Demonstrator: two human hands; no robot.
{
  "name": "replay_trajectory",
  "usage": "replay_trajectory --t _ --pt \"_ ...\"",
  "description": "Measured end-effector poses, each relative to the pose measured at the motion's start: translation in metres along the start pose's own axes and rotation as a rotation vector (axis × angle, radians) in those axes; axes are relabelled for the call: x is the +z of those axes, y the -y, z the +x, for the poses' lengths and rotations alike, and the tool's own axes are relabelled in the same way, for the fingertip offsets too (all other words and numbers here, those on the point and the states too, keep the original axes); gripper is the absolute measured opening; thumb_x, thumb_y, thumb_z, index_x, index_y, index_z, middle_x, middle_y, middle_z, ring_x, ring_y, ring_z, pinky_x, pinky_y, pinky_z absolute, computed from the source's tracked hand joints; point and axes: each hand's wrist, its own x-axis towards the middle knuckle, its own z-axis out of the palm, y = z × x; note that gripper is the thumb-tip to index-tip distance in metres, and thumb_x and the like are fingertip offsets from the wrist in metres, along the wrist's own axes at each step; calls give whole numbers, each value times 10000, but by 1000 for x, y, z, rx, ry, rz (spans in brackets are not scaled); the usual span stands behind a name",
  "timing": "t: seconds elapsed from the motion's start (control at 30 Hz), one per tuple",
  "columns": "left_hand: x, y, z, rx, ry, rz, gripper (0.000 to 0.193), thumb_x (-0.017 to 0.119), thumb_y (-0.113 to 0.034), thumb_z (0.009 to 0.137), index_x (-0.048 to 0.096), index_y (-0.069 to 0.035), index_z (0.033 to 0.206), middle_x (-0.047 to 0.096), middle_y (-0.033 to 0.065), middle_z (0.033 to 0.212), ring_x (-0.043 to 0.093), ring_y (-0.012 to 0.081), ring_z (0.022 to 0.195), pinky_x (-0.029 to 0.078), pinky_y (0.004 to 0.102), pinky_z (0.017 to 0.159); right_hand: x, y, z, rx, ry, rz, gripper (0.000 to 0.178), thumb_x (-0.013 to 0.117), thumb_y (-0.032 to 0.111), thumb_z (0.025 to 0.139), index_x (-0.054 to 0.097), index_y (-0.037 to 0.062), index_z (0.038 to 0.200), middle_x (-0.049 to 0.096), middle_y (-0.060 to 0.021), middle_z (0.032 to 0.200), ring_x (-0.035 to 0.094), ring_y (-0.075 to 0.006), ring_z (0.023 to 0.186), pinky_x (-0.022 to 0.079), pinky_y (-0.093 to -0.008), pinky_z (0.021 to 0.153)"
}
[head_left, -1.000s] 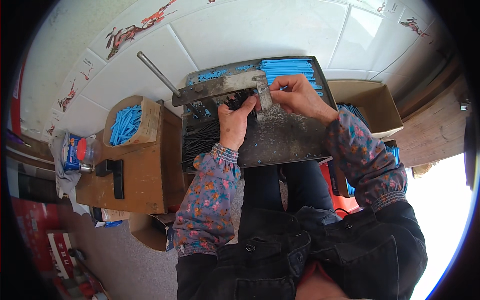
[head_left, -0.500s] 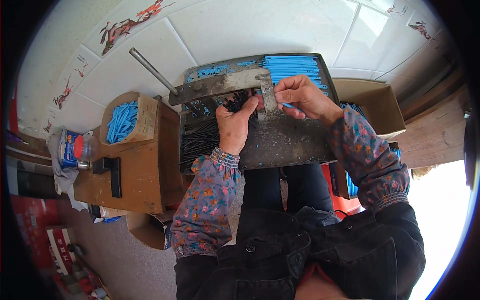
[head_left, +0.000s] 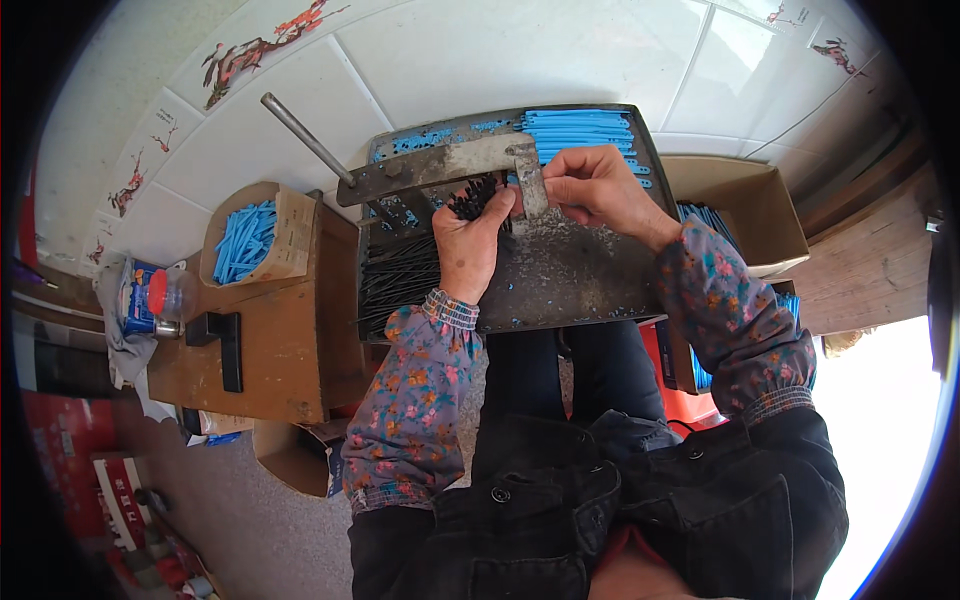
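Observation:
My left hand [head_left: 466, 255] is closed around a bundle of thin black strips [head_left: 474, 196], their ends sticking up past the thumb. Its thumb tip lies beside the upright end of a worn metal lever arm [head_left: 425, 168]. On the other side of that end, my right hand [head_left: 606, 195] is closed in a pinch, fingertips against the metal; what they hold is hidden. A speck of blue shows between the left thumb and the metal. Under both hands is a dark metal tray [head_left: 585, 285]. Long black strips [head_left: 400, 285] lie in its left part, flat blue strips [head_left: 580, 135] at its far right.
A metal rod [head_left: 307, 138] rises from the lever's left end. To the left, a cardboard box of blue pieces [head_left: 245, 240] stands on a brown wooden cabinet [head_left: 265, 350], near a black bracket [head_left: 230, 350]. An open carton [head_left: 745, 205] sits at the right; the tiled wall is behind.
My right hand has moved slightly left, against the lever's end. The blue strip seen in its fingers before no longer shows there. My left hand stays on the black bundle.

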Motion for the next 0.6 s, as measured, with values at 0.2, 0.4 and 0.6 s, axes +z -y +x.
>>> replay_trajectory --t 0.2,0.4,0.6 --pt "-2 1 1 28 17 31 118 677 -74 856 672 14 934 666 13 796 601 82 737 485 237 669 -4 -2 10 -267 -8 -345 68 626 51 855 650 12 805 548 35 629 445 -9 536 337 -187 462" --pt "-6 -3 -1 9 63 64 156 667 -93 870 671 25 972 670 26 831 615 95 754 507 250 701 -31 9 -4 -8 59 -397 58 628 50 829 646 -2 808 586 -13 682 546 -106 618 424 -255 550" --pt "-8 0 0 -29 112 76 203 650 -110 888 661 41 1022 669 36 882 628 113 781 529 268 753 -62 -48 24 -683 -32 -1240 152 662 127 793 675 15 895 629 -110 881 605 -274 811 488 -364 667"
